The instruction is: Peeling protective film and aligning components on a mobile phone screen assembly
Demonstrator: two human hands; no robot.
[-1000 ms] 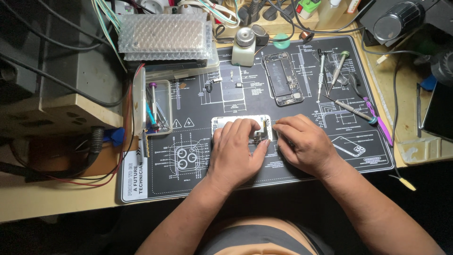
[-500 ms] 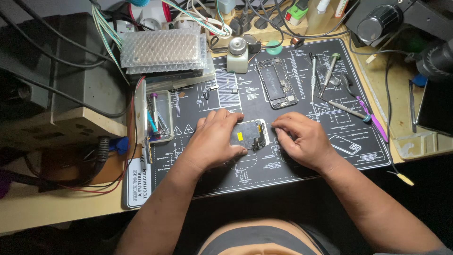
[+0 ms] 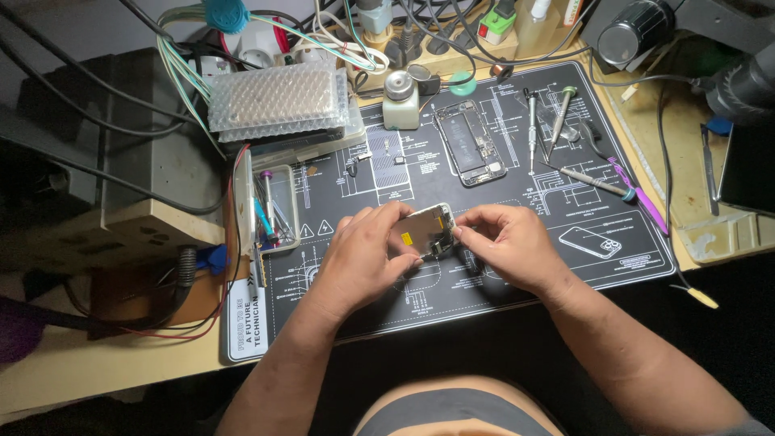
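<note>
A small silver phone screen panel with a yellow patch on its back is held tilted just above the black repair mat. My left hand grips its left side. My right hand pinches its right edge with fingertips on a small dark part there. An opened phone body with its battery showing lies on the mat farther back.
Screwdrivers and a purple-tipped tool lie at the mat's right. A small tray with tools sits at its left, bubble wrap behind it. A small bottle and cables stand at the back; a microscope sits at the far right.
The panel lay flat on the mat under both hands; now it is lifted and tilted between them. The view has shifted slightly.
</note>
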